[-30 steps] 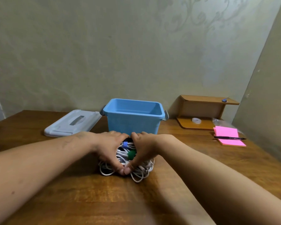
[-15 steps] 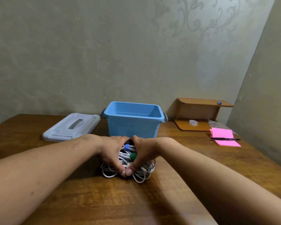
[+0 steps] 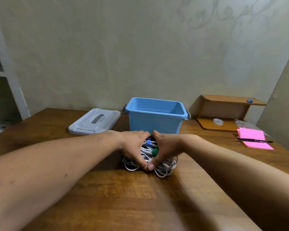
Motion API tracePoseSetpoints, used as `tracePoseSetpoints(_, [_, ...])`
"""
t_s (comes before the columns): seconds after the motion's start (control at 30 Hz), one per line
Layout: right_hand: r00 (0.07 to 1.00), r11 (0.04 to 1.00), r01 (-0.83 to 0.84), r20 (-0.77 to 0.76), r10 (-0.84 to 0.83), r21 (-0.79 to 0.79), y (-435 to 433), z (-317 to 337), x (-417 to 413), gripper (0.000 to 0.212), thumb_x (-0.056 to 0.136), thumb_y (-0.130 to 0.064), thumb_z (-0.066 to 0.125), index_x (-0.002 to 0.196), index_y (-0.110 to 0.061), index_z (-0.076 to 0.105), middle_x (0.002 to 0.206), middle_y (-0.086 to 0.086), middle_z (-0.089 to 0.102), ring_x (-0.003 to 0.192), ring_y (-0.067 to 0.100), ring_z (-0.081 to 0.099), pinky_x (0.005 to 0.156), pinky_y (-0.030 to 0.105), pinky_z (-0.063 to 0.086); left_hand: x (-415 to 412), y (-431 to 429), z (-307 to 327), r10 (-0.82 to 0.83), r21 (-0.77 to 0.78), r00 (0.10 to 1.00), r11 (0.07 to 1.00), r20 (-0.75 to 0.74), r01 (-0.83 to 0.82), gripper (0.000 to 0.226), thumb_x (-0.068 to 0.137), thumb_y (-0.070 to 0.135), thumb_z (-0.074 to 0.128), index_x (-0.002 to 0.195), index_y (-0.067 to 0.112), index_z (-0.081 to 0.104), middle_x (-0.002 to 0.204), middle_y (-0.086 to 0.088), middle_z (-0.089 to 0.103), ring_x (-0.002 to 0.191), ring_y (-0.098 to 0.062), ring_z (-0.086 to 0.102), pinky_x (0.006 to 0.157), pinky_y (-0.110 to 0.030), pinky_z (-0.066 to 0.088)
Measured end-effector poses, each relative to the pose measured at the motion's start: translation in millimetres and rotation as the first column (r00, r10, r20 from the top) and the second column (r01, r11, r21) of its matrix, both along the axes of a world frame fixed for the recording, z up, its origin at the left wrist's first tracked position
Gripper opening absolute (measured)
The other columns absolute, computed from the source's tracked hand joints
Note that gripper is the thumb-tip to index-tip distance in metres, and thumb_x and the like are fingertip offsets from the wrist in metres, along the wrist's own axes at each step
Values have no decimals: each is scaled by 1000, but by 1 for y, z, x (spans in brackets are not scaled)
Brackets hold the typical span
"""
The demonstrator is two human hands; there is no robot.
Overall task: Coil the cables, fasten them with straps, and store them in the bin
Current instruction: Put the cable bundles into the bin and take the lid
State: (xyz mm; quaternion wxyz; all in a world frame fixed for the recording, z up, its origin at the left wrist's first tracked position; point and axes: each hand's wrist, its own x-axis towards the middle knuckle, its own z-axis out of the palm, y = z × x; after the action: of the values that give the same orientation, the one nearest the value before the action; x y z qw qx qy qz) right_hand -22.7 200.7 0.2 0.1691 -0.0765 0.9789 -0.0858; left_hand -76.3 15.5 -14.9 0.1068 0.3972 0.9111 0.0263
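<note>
2 hands (image 3: 133, 147) (image 3: 168, 147) still around 1 bundle (image 3: 163, 170)

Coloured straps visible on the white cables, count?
2 on the white cable bundle: small blue strap at the far end, green strap just nearer, between left hand and right hand. More may be hidden.

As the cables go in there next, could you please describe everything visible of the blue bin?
The blue bin looks like smooth plastic: a rectangular tub with a rolled rim and a grey latch at each end. It stands upright and open on the wooden table near the wall; the inside that shows is bare. Its grey lid lies apart on its left. The bundled cables lie just before it.
</note>
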Motion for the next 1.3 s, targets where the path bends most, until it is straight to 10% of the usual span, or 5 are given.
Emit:
tracePoseSetpoints(0.47, [997, 996, -82, 14, 82, 32, -6, 2, 21, 130, 43, -80, 92, 149, -34, 31, 147, -7, 55, 130, 19, 54, 113, 43, 49, 12, -9, 12, 23, -121, 981, 993, 194, 0, 136, 56, 75, 91, 161, 38, 13, 159, 6, 32, 148, -19, 35, 123, -43, 38])
tracePoseSetpoints(0.83, [944, 999, -30, -329, 19, -31, -11, -25, 46, 75, 72, -66, 84, 122, -28, 45, 108, -7, 67, 92, 13, 64, 78, 33, 57, 21, -15, -1, -80, 54, 995, 995, -62, 83, 65, 74, 47, 86, 122, 27, 47, 108, 7, 65, 92, -14, 65, 84, -41, 60])
tracePoseSetpoints(1.0, [999, 999, -18, -36, 19, 36, -14, -3, 36, 95, 70, -58, 89, 147, -30, 41, 132, -5, 62, 110, 16, 63, 95, 39, 61, 27, -14, 3, -50, 1, 998, 999, -24, 50, 69, 74, 51, 86, 125, 28, 45, 111, 5, 65, 93, -14, 65, 82, -39, 61])
tracePoseSetpoints(1.17, [998, 997, -2, -70, 7, 75, -25, -3, 37, 92, 70, -49, 90, 146, -29, 41, 124, -4, 63, 104, 15, 64, 89, 37, 63, 22, -21, 14, 20, -87, 986, 996, 163, -6, 103, 62, 63, 90, 143, 33, 34, 131, 1, 54, 116, -20, 59, 103, -44, 55])
tracePoseSetpoints(1.3, [1000, 997, 12, -29, -10, 74, -24, 0, 35, 88, 73, -52, 88, 144, -30, 42, 126, -3, 65, 105, 15, 65, 89, 36, 63, 27, -20, 4, 29, -73, 999, 997, 33, -26, 95, 67, 57, 86, 143, 36, 33, 118, 0, 59, 99, -19, 64, 88, -43, 62])
